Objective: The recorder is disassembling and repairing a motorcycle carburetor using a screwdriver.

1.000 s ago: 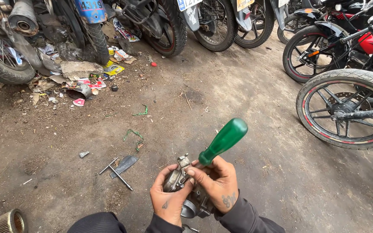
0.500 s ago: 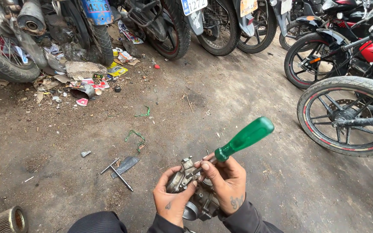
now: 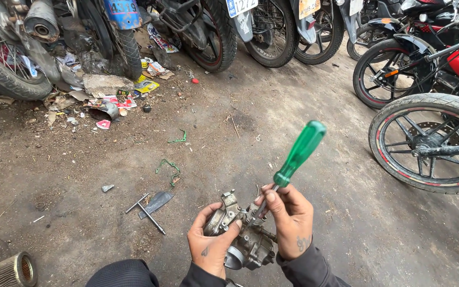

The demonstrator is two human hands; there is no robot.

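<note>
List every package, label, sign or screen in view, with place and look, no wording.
Blue number plate: top centre, on a motorcycle's rear, rectangular, pale characters.
Orange number plate: top, right of the blue one, rectangular.
Yellow wrapper: ground beside the stone block, flattened.
Red-and-white wrapper: ground, upper left, crumpled.

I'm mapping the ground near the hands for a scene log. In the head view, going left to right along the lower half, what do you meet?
Ribbed cylindrical filter → T-shaped metal tool → left hand cradling the metal carburetor → right hand on the green-handled screwdriver → spoked motorcycle wheel.
</note>
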